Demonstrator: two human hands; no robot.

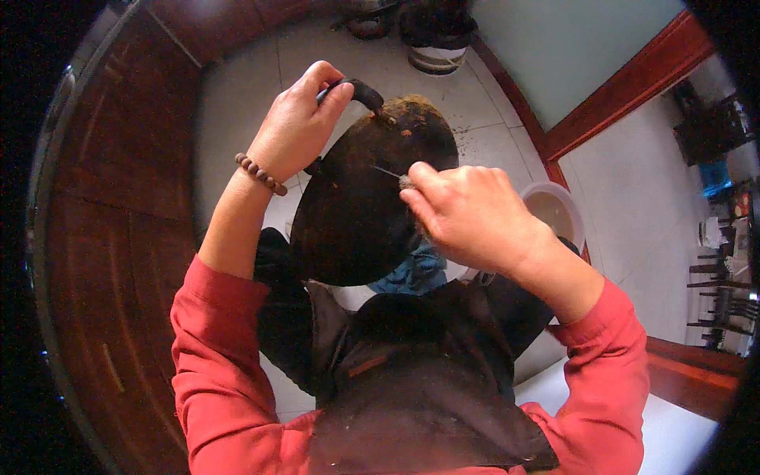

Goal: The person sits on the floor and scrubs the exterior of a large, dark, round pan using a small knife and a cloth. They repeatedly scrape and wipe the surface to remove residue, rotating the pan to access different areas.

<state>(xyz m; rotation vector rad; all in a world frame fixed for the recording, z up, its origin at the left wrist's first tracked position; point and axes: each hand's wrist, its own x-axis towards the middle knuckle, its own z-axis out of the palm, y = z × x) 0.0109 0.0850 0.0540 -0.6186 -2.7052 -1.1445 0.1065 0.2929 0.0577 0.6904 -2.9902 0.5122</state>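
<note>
A blackened wok (362, 225) is tilted over my lap, its dark, crusted surface facing up. My left hand (309, 113) grips its curved black handle (366, 95) at the far end. Around the handle's base the surface shows brownish, flaking patches. My right hand (469, 205) pinches a grey wad that looks like steel wool (407, 182) against or just above the wok's right side. A thin, pale metal strip or wire (387, 171) projects from those fingers over the wok; its other end is hidden in the hand. Below the wok shows a blue cloth (421, 270).
To the right stands a pale plastic basin (573, 205) with cloudy liquid. A white bucket (436, 61) sits at the back on the tiled floor (237, 119), with dark crumbs near the wok. Wooden cabinets (113, 237) line the left; a red-brown door frame (629, 89) runs along the right.
</note>
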